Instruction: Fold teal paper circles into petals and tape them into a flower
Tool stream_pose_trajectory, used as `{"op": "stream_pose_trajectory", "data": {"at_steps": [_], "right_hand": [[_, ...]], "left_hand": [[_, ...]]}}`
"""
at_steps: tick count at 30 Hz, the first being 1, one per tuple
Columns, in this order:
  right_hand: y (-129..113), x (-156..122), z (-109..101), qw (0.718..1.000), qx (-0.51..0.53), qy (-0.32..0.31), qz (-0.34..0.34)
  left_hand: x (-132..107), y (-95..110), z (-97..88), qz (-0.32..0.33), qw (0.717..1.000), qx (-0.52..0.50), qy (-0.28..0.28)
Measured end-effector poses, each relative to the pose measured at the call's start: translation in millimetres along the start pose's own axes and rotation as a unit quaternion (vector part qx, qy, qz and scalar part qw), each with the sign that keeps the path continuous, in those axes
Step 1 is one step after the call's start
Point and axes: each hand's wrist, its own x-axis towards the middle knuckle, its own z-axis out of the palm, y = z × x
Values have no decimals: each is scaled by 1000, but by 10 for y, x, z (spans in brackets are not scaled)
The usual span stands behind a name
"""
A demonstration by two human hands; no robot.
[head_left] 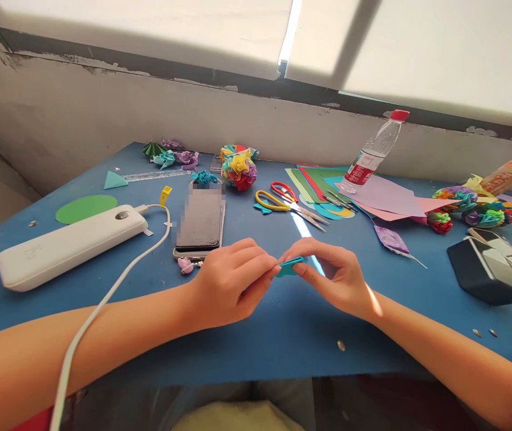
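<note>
A small folded piece of blue paper [290,267] is held up above the blue table, between my two hands. My left hand [236,280] pinches its left end with thumb and fingers pressed together. On the other end, my right hand [331,272] grips the paper between thumb and forefinger. Just beyond the hands lie scissors [292,205] with yellow and red handles, blades pointing right. A phone [200,218] lies behind my left hand, with a pink charm [186,266] at its near end.
A white power bank [69,246] lies left, its white cable [116,286] crossing over my left forearm. Coloured paper sheets [381,194], a plastic bottle [375,152] and paper flower balls [239,169] stand toward the wall. A dark box-shaped object [484,272] sits at right.
</note>
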Motion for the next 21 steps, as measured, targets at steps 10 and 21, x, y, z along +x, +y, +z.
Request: {"op": "stream_pose_trajectory", "data": {"at_steps": [10, 21], "right_hand": [[-22, 21, -9, 997, 23, 30, 72], [-51, -30, 105, 983, 4, -63, 171]], "left_hand": [[13, 9, 26, -53, 998, -14, -15], [14, 32, -55, 150, 946, 287, 12]]}}
